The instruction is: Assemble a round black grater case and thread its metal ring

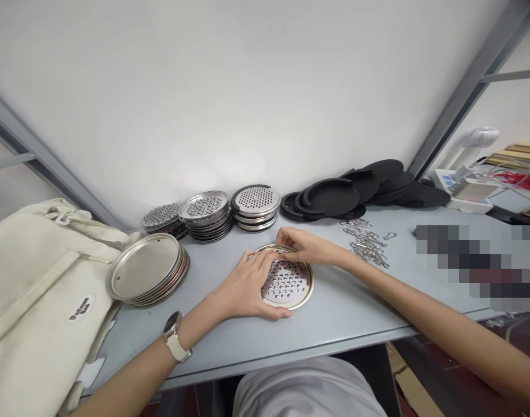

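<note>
A round metal grater plate (288, 286) with raised teeth and a shiny rim lies flat on the grey table in front of me. My left hand (247, 284) grips its left side, thumb along the near rim and fingers reaching over the far part. At the far edge of the plate, my right hand (310, 246) has its fingers curled and pinched together near the left fingertips. Whatever is between those right fingers is hidden. Small metal snap hooks (369, 246) lie in a loose heap to the right of my right hand.
Plain round metal plates (145, 266) are stacked at left beside a cream bag (39, 289). Along the wall stand stacks of grater plates (204, 208), perforated discs (256, 200) and black round plates (332, 200). A device with cables (475, 188) sits at far right.
</note>
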Tool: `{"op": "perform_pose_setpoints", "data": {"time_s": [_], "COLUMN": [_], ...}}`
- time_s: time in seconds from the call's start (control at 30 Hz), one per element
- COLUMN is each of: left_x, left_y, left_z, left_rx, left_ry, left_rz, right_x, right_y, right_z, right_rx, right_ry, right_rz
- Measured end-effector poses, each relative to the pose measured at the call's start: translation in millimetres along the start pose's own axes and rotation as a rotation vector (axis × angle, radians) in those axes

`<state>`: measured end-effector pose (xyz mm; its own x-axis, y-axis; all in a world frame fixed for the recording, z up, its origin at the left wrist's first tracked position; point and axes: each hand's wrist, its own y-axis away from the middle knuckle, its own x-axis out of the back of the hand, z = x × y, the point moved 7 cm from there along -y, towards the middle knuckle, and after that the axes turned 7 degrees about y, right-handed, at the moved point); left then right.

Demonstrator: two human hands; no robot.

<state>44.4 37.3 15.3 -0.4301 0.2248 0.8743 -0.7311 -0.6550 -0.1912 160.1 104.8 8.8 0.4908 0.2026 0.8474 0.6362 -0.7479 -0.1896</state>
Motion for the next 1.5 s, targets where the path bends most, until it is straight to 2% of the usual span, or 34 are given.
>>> {"op": "perform_pose_setpoints", "data": {"time_s": [0.27, 0.37, 0.5, 0.57, 0.7, 0.83, 0.9, 1.0, 1.07, 1.17, 1.3, 1.5], "left_x": [1.4, 14.2, 45.4, 65.3, 120.4, 171.4, 188.8, 202.5, 205.9, 202.8, 191.8, 177.6], "left_y": [1, 0, 2, 4, 21, 54, 73, 101, 112, 110, 84, 66], "left_z": [-5, -10, -20, -26, -42, -76, -101, -139, -156, -164, -146, -135], "left_rx": [-0.021, 0.006, 0.078, 0.13, 0.279, 0.539, 0.672, 0.844, 0.887, 0.795, 0.459, 0.309], "left_ry": [-0.058, -0.106, -0.262, -0.363, -0.532, -0.73, -0.756, -0.662, -0.61, -0.532, -0.438, -0.372], "left_rz": [-0.012, 0.09, 0.309, 0.382, 0.568, 0.592, 0.544, 0.47, 0.457, 0.43, 0.405, 0.317], "right_x": [0, 3, 4, 4, 3, 3, 3, 3, 3, 2, 0, -1], "right_y": [-1, -2, -3, -3, -2, -1, -1, 0, 0, 0, -1, -1], "right_z": [3, 5, 9, 8, 5, 2, 1, 1, 1, 1, 3, 2], "right_rx": [-0.02, -0.016, -0.028, -0.024, -0.011, 0.012, 0.016, 0.016, 0.02, 0.033, 0.044, 0.05], "right_ry": [-0.087, -0.066, 0.02, 0.035, 0.058, 0.063, 0.07, 0.075, 0.079, 0.091, 0.103, 0.118], "right_rz": [-0.037, 0.013, 0.056, 0.058, 0.059, 0.056, 0.052, 0.044, 0.041, 0.035, 0.031, 0.025]}}
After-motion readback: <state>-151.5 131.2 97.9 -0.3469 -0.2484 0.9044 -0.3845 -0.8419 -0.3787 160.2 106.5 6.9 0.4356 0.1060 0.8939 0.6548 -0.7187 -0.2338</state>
